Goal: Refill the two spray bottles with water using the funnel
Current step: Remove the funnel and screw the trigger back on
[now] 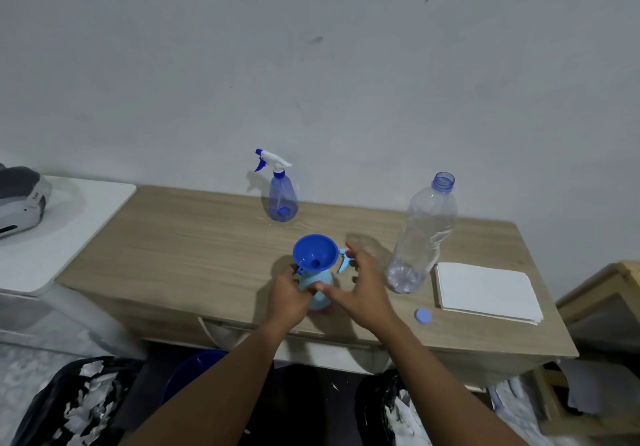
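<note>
A blue funnel sits in the neck of a light blue spray bottle near the table's front edge. My left hand grips that bottle's body from the left. My right hand hovers just right of it, fingers spread, nothing in it; a light blue sprayer head lies behind its fingers. A second, dark blue spray bottle with its white trigger head on stands at the back. A clear, uncapped water bottle leans to the right, nearly empty.
A blue cap lies near the wooden table's front edge, beside a folded white cloth. A white side table with a shoe stands left. Black bags and a blue bucket lie on the floor below.
</note>
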{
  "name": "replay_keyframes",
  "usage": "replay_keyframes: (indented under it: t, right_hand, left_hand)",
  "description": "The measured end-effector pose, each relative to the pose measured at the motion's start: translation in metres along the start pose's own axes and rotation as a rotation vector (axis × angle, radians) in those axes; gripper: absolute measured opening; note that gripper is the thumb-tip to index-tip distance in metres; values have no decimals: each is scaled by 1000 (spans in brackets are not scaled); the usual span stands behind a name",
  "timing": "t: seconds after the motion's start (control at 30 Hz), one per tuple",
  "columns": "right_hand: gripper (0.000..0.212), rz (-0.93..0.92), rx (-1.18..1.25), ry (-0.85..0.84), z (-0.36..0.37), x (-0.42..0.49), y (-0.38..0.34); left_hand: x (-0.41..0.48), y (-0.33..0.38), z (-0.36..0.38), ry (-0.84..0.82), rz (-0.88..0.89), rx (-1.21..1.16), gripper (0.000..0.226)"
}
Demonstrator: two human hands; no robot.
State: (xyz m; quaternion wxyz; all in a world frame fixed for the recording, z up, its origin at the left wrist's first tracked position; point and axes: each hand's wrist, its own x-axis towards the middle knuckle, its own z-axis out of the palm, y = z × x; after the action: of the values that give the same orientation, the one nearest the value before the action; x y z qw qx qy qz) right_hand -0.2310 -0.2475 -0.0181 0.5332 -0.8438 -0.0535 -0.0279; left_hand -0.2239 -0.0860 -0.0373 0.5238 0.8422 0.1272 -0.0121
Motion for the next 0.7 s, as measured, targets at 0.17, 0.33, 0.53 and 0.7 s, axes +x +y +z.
replay_keyframes:
  t: [0.17,0.33,0.53,0.7]
  right_hand:
    - [116,11,-61,-216,17,35,-27]
    - [99,25,-87,-185,21,44,-26]
    - [99,35,20,-21,19,44,-26]
    - [97,61,144,117,15,44,-33]
  left_hand:
    - [2,0,-2,-46,-4,114,32]
    - [0,4,-5,-73,4,114,32]
    - [4,0,-3,-56,8,90,37]
    - [8,-4,-1,-42,15,72,45]
